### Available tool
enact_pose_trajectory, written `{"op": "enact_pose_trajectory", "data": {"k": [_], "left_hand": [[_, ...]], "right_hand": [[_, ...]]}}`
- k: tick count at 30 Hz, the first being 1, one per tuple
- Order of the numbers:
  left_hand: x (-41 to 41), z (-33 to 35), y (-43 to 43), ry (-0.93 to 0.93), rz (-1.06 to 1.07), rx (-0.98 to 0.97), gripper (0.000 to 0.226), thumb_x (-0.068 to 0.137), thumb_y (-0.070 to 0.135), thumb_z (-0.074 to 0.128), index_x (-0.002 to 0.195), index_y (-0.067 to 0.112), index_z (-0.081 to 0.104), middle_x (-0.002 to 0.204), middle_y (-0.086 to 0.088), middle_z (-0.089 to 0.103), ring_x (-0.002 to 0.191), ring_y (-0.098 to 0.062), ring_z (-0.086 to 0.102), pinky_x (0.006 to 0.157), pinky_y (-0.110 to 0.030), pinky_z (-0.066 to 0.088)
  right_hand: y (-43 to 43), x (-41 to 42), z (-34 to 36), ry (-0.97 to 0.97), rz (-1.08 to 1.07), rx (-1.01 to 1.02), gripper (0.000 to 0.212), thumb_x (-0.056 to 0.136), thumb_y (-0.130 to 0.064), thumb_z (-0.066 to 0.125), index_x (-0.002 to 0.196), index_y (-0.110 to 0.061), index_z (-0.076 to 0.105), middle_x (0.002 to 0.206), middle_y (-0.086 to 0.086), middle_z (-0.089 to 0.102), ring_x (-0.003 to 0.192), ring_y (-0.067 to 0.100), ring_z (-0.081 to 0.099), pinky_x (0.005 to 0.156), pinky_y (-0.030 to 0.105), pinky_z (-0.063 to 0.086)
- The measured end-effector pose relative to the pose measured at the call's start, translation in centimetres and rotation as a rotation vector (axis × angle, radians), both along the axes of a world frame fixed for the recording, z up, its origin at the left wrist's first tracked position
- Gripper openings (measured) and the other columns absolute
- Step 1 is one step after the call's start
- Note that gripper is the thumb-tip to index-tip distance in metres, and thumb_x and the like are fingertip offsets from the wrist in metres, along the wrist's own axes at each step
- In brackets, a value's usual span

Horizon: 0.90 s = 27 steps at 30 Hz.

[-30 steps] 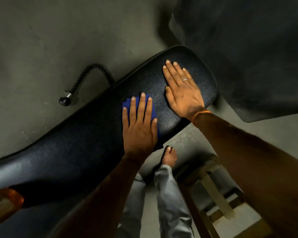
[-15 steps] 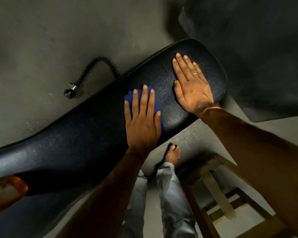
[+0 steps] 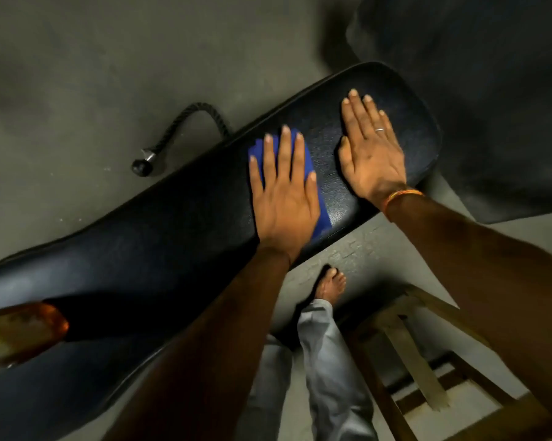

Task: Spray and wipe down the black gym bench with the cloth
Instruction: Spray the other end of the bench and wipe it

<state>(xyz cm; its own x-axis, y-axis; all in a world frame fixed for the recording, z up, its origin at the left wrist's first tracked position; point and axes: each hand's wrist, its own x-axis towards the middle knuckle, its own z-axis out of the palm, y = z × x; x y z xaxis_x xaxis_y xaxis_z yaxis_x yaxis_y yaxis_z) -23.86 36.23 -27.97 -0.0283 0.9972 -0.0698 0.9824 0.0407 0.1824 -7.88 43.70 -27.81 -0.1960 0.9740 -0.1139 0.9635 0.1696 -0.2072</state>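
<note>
Two hands: both lie flat on the black gym bench (image 3: pixel 172 224), fingers straight and close together, curled round nothing.
Left hand (image 3: pixel 284 198): palm down on the blue cloth (image 3: pixel 307 155), pressing it onto the pad; the fingers point to about 12 o'clock.
Right hand (image 3: pixel 371 151): bare on the pad at 2 o'clock from the left hand, apart from it and from the cloth; the fingers point to about 11 o'clock.
Ring (image 3: pixel 379 129): on one finger of the right hand.
Wrist band (image 3: pixel 402 196): orange thread round the right wrist.
Cloth: under the left hand, blue showing beyond the fingertips and along the thumb side, down to the near edge of the pad.
Bench: runs across the view from 8 o'clock to 2 o'clock; its rounded end lies just past the right hand.
Rope (image 3: pixel 185 122): black, twisted, with a knob end, on the grey floor (image 3: pixel 77 90) at 10 o'clock from the left hand; its other end goes out of sight behind the bench.
Bare foot (image 3: pixel 332 284): on the floor at 5 o'clock from the left hand, with a grey trouser leg (image 3: pixel 328 361) above it.
Wooden stool (image 3: pixel 411 354): at 4 o'clock, just beside the leg.
Dark mass (image 3: pixel 491 90): at 1 o'clock beyond the bench end; too dim to tell what it is.
Amber thing (image 3: pixel 16 335): at 8 o'clock, blurred.
</note>
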Motion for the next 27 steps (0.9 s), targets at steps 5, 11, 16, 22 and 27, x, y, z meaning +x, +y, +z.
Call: {"op": "enact_pose_trajectory", "data": {"k": [5,11,16,22,27], "left_hand": [[-2.3,1.0,-8.7,-0.007,-0.009,-0.086,0.064,0.109,0.044,0.029,0.165,0.019,0.013,0.174,-0.004,0.009,0.161,-0.027,0.007,0.129,-0.054,0.014],[-5.0,-0.3,1.5,-0.039,0.115,-0.018,0.063,0.108,0.046,0.022,0.165,0.02,0.015,0.173,-0.001,0.013,0.161,-0.026,0.01,0.129,-0.054,0.012],[-4.9,0.4,-4.2,-0.008,0.079,-0.008,0.065,0.109,0.045,0.024,0.166,0.019,0.01,0.174,-0.003,0.007,0.161,-0.026,0.005,0.13,-0.053,0.01],[-7.4,0.6,-6.0,0.024,-0.028,-0.043,0.063,0.109,0.044,0.027,0.165,0.02,0.015,0.174,-0.002,0.01,0.161,-0.027,0.007,0.129,-0.053,0.013],[-8.4,-0.3,2.1,-0.057,0.118,-0.004,0.063,0.108,0.044,0.023,0.165,0.018,0.02,0.173,-0.003,0.017,0.16,-0.028,0.013,0.129,-0.054,0.013]], "right_hand": [[-3.6,-6.5,0.7,-0.008,-0.129,-0.065,0.071,0.102,-0.036,0.02,0.166,-0.006,0.008,0.175,0.013,0.002,0.163,0.028,0.003,0.133,0.044,0.006],[-4.2,-7.3,-0.4,-0.044,-0.126,0.004,0.069,0.104,-0.035,0.022,0.166,-0.005,0.011,0.175,0.013,0.006,0.163,0.028,0.006,0.133,0.044,0.008],[-4.6,-7.2,-0.1,0.014,0.187,0.062,0.066,0.103,-0.033,0.03,0.164,-0.007,0.023,0.173,0.011,0.018,0.161,0.028,0.016,0.132,0.046,0.016],[-4.6,-6.9,-0.2,0.014,0.287,0.061,0.065,0.105,-0.033,0.03,0.165,-0.011,0.021,0.174,0.007,0.017,0.162,0.024,0.014,0.132,0.045,0.015],[-4.5,-6.8,-0.8,0.026,0.277,0.099,0.063,0.105,-0.03,0.033,0.165,-0.012,0.024,0.174,0.006,0.019,0.162,0.022,0.016,0.132,0.043,0.015]]}}
